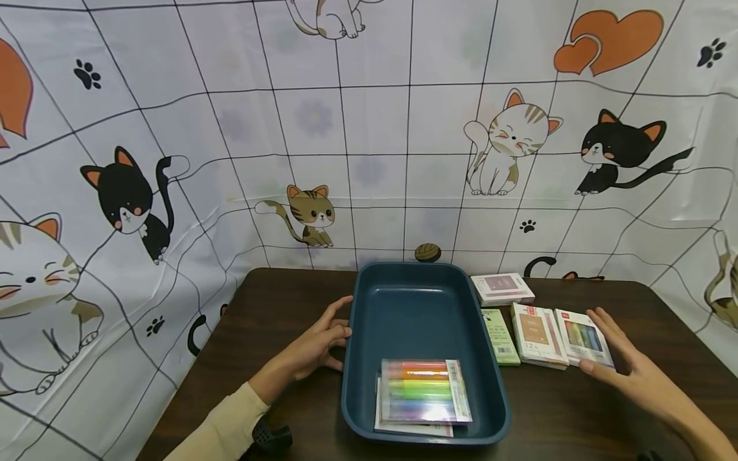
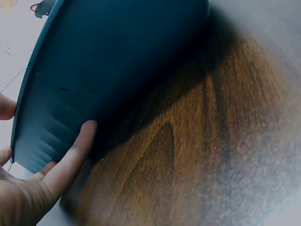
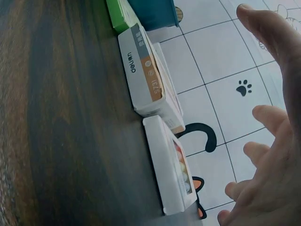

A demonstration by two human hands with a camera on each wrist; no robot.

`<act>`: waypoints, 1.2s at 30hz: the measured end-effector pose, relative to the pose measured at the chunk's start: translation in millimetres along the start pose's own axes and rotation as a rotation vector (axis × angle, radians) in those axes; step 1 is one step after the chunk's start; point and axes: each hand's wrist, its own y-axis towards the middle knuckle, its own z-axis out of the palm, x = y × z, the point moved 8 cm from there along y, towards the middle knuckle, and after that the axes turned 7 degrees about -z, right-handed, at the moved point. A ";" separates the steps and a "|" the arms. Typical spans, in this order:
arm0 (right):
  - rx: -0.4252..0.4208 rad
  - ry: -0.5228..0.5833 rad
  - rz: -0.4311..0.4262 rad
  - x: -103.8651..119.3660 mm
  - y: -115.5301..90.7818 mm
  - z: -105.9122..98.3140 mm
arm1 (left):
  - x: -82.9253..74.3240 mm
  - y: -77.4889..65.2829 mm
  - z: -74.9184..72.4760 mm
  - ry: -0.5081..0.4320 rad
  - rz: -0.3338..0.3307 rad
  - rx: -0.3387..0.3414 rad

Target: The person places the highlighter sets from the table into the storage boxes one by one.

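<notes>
A dark blue tray (image 1: 426, 326) stands in the middle of the table. My left hand (image 1: 319, 339) touches its left side; in the left wrist view, the thumb (image 2: 84, 134) lies against the outer wall and other fingertips are at the rim. Inside the near end lies a clear pack of coloured pens (image 1: 423, 390) over a flat white item (image 1: 415, 430). On the right, my right hand (image 1: 640, 371) hovers with spread fingers beside a white box with a rainbow window (image 1: 582, 336). In the right wrist view that box (image 3: 167, 165) is apart from the fingers, which hold nothing.
Left of the white box sit a white and brown box (image 1: 537, 334), a green box (image 1: 500, 336) and, farther back, another white box (image 1: 503, 288). A cat-print cloth (image 1: 380, 179) hangs behind the dark wooden table (image 1: 282, 294).
</notes>
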 end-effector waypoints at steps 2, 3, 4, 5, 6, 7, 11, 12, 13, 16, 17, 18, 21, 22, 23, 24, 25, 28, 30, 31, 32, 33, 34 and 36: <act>0.005 -0.009 0.019 -3.3 -1.1 0.4 | -1.0 -0.1 0.4 0.005 -0.001 -0.004; 0.006 -0.016 0.029 -5.4 -1.9 0.5 | -1.4 0.0 0.8 0.008 -0.001 -0.004; 0.008 -0.023 0.041 -7.3 -2.6 0.7 | -1.7 0.2 1.2 0.009 -0.002 -0.004; 0.011 -0.030 0.052 -9.1 -3.0 0.9 | -1.8 0.3 1.3 0.011 -0.002 -0.005; 0.013 -0.036 0.063 -10.8 -3.4 1.3 | -2.0 0.4 1.6 0.012 -0.002 -0.005; 0.017 -0.040 0.075 -12.6 -3.7 1.8 | -2.2 0.4 1.7 0.012 -0.002 -0.004; 0.025 -0.064 0.104 -19.2 -4.4 2.9 | -2.8 0.5 2.0 0.008 -0.001 -0.003; 0.027 -0.072 0.112 -21.0 -4.7 3.4 | -2.8 0.6 2.2 0.006 -0.002 -0.001; 0.029 -0.078 0.119 -22.7 -4.9 3.8 | -2.9 0.5 2.3 0.004 -0.002 -0.001; 0.037 -0.095 0.136 -28.0 -5.3 5.9 | -2.8 0.1 3.0 -0.005 -0.003 0.004; 0.040 -0.100 0.144 -29.7 -5.1 6.8 | -2.6 0.0 3.1 -0.007 -0.004 0.005; 0.045 -0.105 0.152 -31.6 -5.1 8.0 | -2.6 -0.2 3.3 -0.008 -0.004 0.005; 0.060 -0.113 0.172 -35.9 -4.8 12.3 | -2.5 -0.2 3.6 -0.009 -0.002 0.006; 0.063 -0.117 0.180 -37.3 -4.6 13.4 | -2.5 -0.2 3.6 -0.008 -0.002 0.006; 0.065 -0.116 0.186 -38.5 -4.4 14.4 | -2.5 -0.1 3.8 -0.009 -0.001 0.007; 0.066 -0.123 0.196 -40.0 -4.2 15.1 | -2.6 0.0 3.9 -0.009 -0.001 0.008; 0.064 -0.125 0.204 -41.3 -3.9 15.6 | -2.5 0.1 4.0 -0.009 0.000 0.010; 0.051 -0.134 0.226 -44.8 -3.1 16.1 | -2.3 -0.3 4.4 -0.009 0.000 0.015; 0.042 -0.138 0.238 -46.6 -2.2 16.6 | -2.1 -0.9 4.5 -0.007 0.000 0.018; 0.038 -0.136 0.243 -47.3 -1.7 17.1 | -2.2 -1.3 4.7 -0.004 0.002 0.020; 0.033 -0.137 0.246 -47.8 -1.0 17.5 | -2.2 -1.8 4.7 -0.003 0.003 0.021; 0.030 -0.138 0.249 -48.1 -0.3 18.1 | -2.2 -2.1 4.6 -0.002 0.004 0.020; 0.028 -0.143 0.252 -48.4 0.3 18.8 | -2.5 -2.5 4.5 -0.001 0.007 0.021; 0.023 -0.165 0.252 -48.3 1.6 20.3 | -2.7 -2.9 4.3 0.003 0.012 0.020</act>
